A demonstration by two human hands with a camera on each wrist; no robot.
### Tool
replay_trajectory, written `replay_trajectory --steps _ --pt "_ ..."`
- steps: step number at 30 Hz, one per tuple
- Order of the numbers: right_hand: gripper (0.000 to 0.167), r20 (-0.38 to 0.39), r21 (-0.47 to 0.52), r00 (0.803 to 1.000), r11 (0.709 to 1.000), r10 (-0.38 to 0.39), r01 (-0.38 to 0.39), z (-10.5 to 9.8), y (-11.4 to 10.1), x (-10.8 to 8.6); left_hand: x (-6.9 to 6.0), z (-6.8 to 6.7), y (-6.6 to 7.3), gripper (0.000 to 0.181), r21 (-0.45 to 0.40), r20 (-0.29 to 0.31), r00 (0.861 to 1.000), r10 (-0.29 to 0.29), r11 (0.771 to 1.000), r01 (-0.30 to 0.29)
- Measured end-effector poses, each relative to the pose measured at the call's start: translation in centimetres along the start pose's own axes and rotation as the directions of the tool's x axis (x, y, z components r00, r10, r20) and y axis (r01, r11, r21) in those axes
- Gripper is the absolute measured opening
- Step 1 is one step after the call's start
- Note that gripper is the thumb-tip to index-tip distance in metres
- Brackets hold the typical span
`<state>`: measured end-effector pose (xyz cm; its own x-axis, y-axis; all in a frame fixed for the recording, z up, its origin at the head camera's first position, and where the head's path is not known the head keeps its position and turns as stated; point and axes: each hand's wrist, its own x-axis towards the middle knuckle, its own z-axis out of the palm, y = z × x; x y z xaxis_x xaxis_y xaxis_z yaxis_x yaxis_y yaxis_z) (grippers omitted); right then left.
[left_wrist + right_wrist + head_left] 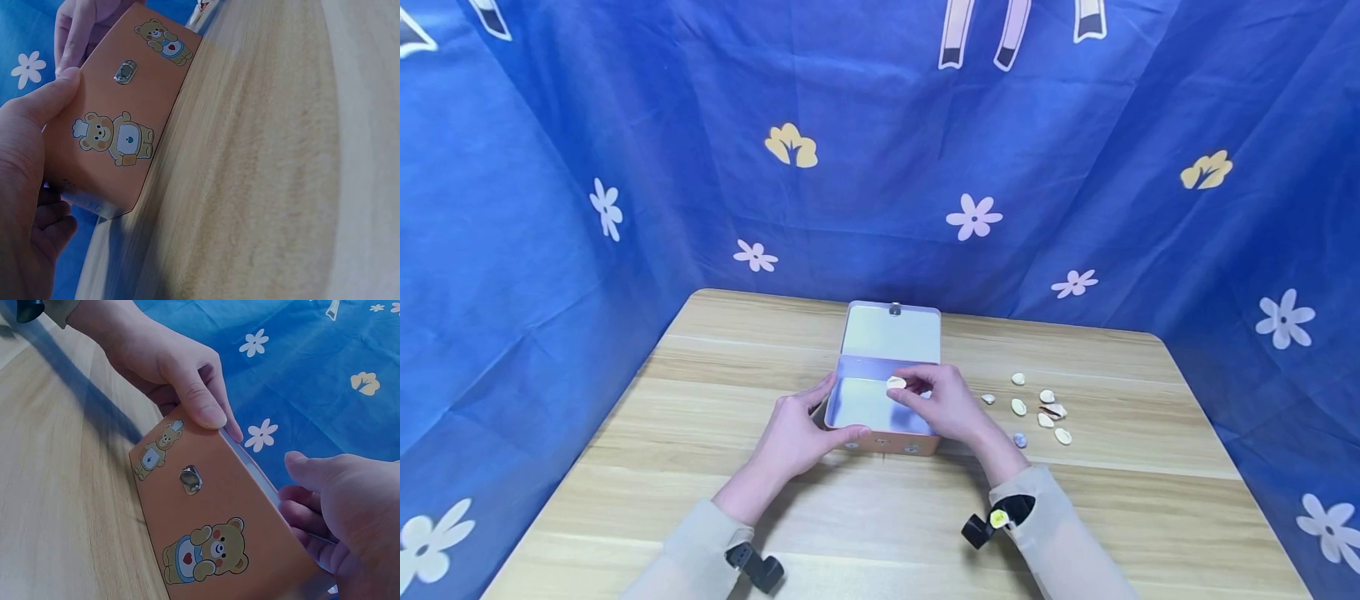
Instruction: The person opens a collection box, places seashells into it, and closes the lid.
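Observation:
An orange tin box stands on the table with its white-lined lid raised at the back. Bear pictures and a small metal catch decorate its front wall. My left hand grips the left front corner, thumb over the front rim and fingers along the left side. Over the box's inside, my right hand pinches a white seashell between thumb and fingers. That shell is hidden in both wrist views. The part of the inside behind my right hand cannot be seen.
Right of the box, several pale shells lie scattered on the wooden table, with a brown-and-white shell and a bluish one among them. A blue patterned cloth hangs behind and at both sides.

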<state>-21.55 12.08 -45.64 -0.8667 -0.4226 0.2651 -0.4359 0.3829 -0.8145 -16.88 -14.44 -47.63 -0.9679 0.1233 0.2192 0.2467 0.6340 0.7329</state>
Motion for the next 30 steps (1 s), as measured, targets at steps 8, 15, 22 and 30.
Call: replay_trajectory --steps 8,15,22,30 --pt "0.026 0.026 -0.019 1.0 1.0 -0.014 0.014 0.3 -0.1 0.2 0.1 0.0 0.0 0.11 -0.006 0.002 1.0 -0.009 1.0 0.009" --pt "0.024 0.06 -0.091 0.996 0.994 -0.062 0.067 0.8 -0.3 0.7 0.1 -0.1 -0.2 0.111 -0.008 0.002 1.0 0.001 1.0 -0.001" --pt "0.024 0.068 -0.086 0.996 0.995 -0.052 0.058 1.1 -0.3 1.2 0.2 -0.1 -0.1 0.111 -0.001 0.003 1.0 0.012 1.0 -0.012" --pt "0.028 0.064 -0.122 0.998 0.992 -0.007 0.015 1.6 -0.4 1.6 0.2 -0.2 -0.2 0.111 -0.012 0.006 1.0 0.007 1.0 -0.007"
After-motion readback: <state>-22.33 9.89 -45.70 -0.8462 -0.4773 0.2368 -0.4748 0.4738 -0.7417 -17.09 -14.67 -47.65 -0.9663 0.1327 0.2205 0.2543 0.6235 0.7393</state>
